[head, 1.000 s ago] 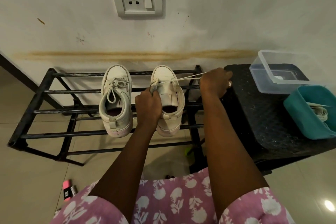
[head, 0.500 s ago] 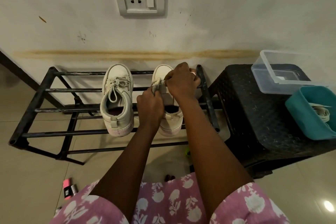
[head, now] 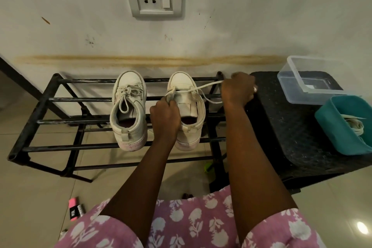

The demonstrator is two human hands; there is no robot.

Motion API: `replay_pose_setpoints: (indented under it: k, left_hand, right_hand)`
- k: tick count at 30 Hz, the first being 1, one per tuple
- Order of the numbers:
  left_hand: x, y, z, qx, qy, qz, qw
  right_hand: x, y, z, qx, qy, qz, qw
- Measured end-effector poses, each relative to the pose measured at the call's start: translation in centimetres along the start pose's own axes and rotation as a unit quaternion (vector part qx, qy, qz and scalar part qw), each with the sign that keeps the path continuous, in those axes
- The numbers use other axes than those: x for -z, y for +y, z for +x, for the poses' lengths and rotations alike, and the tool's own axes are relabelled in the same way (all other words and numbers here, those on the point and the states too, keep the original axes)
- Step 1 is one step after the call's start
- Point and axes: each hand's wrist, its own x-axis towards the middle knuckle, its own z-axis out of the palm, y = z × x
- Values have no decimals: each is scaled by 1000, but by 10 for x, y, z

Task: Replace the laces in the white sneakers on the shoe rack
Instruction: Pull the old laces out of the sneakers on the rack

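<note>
Two white sneakers [head: 128, 80] on one black rack [head: 80, 99] by a stained wall [head: 221, 36]. Left hand [head: 165, 115] pinches one lace [head: 209, 84]; right hand [head: 237, 90], two o'clock, grips its end.

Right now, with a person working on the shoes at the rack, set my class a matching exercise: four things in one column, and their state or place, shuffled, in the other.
Things:
1 left sneaker
2 right sneaker
3 clear box
4 teal tub

States or places:
A holds loose laces
B tied in a bow
C behind the tub, by the wall
D its lace pulled sideways by the right hand

Pairs: 1-B, 2-D, 3-C, 4-A.
</note>
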Motion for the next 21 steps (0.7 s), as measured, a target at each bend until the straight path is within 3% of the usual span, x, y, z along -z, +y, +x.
replay_pose_setpoints:
  k: [5, 9, 14, 18, 21]
  left_hand:
    - [0, -2, -1, -6, 0, -8, 1000]
    - [1, -2, -1, -5, -9, -19, 1000]
    - [0, -1, -2, -10, 5, -17, 1000]
    - [0, 0, -2, 1, 9, -23, 1000]
    - [0, 1, -3, 6, 7, -18, 1000]
  right_hand:
    - [-33, -21, -29, 212, -213, -88, 950]
    - [-48, -24, -45, 266, -187, -167, 931]
    - [-35, -23, -39, 199, -123, -84, 969]
    - [-14, -17, -20, 67, -35, -12, 997]
    - [-1, -4, -3, -24, 29, 28, 999]
